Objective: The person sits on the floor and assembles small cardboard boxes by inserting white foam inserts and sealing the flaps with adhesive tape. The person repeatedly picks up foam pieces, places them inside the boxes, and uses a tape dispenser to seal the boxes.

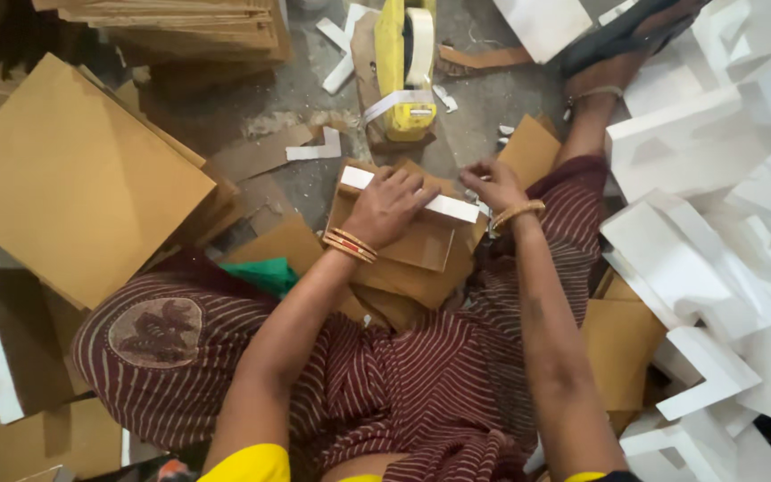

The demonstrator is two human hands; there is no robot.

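Note:
My left hand (pixel 388 207) lies flat on a small brown cardboard piece (pixel 417 245), pressing a white tape strip (pixel 452 208) that runs across its top edge. My right hand (pixel 491 183) pinches the right end of that strip with closed fingers. The cardboard rests on a stack of brown pieces in my lap, over a striped maroon cloth (pixel 421 384). A yellow tape dispenser (pixel 406 67) with a white roll stands on the floor just beyond the hands.
A large brown board (pixel 69 178) leans at the left. Stacked brown sheets (pixel 189 27) lie at the top left. White foam corner pieces (pixel 716 178) pile up on the right. Paper scraps litter the grey floor (pixel 305 89). My foot (pixel 600 76) reaches toward the top right.

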